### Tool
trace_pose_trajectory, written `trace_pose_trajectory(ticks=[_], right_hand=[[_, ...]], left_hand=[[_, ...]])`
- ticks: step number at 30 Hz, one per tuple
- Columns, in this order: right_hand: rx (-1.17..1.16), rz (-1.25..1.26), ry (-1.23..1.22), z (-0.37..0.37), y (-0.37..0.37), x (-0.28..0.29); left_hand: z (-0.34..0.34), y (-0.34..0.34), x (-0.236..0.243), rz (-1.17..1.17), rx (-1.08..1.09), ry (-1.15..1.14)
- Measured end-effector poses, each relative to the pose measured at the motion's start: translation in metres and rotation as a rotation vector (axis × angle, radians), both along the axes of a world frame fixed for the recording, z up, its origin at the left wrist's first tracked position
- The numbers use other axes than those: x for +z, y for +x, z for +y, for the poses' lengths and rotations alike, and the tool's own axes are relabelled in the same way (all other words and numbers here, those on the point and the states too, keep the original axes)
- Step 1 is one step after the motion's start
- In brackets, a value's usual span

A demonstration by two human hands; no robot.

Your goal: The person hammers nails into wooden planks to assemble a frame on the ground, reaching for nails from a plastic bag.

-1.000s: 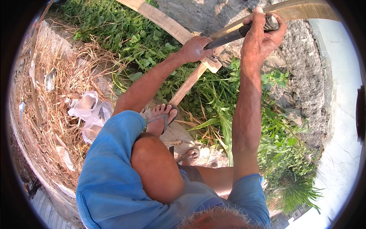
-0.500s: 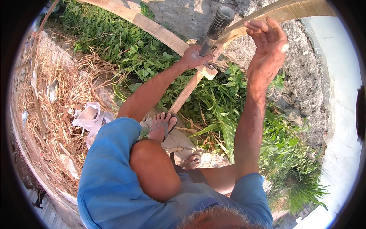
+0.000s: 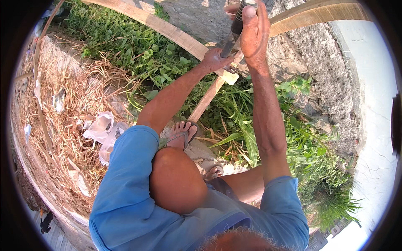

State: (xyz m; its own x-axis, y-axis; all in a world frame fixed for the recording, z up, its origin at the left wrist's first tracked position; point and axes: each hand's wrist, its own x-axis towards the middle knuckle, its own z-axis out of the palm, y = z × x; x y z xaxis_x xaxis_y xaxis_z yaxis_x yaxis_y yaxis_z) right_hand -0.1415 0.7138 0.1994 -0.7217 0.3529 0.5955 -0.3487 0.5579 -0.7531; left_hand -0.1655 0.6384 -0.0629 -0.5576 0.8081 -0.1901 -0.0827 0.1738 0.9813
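A hammer (image 3: 229, 45) with a steel shaft and black ribbed grip stands tilted, grip end up, where wooden pieces cross. My left hand (image 3: 215, 59) is closed around its lower end, hiding most of the head; a dark metal prong shows beside my fingers. My right hand (image 3: 256, 35) is at the grip, thumb along the near side and fingertips showing beyond it. Beneath the hammer lies the end of a long plank (image 3: 167, 33) coming from the upper left. A second piece of wood (image 3: 206, 101) crosses it and runs down to my sandalled foot (image 3: 182, 133).
Green weeds (image 3: 138, 54) grow around the wood. Dry straw (image 3: 79, 104) and a crumpled clear plastic bag (image 3: 102, 127) lie at the left. Along the right side run a rough stone surface (image 3: 335, 83) and a pale wall (image 3: 372, 104). Another plank (image 3: 320, 16) extends to the upper right.
My right hand has moved left from open air to the hammer's grip and closed on it. My left hand keeps its hold low on the hammer, which has shifted slightly.
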Motion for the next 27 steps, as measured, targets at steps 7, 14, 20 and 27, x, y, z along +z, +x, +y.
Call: trace_pose_trajectory(ticks=[7, 14, 20, 27], right_hand=[[-0.004, 0.353, 0.135, 0.063, 0.149, 0.127], [-0.156, 0.094, 0.107, -0.019, -0.031, 0.039], [0.114, -0.281, 0.102, 0.009, -0.007, 0.002], [0.143, -0.273, -0.355, -0.066, 0.005, 0.016]], left_hand=[[-0.029, 0.002, 0.041, 0.111, -0.041, -0.093], [-0.026, -0.001, 0.024, 0.099, 0.026, -0.018], [-0.025, 0.03, 0.012, -0.053, 0.161, 0.064], [-0.063, 0.015, 0.012, -0.147, 0.059, 0.067]])
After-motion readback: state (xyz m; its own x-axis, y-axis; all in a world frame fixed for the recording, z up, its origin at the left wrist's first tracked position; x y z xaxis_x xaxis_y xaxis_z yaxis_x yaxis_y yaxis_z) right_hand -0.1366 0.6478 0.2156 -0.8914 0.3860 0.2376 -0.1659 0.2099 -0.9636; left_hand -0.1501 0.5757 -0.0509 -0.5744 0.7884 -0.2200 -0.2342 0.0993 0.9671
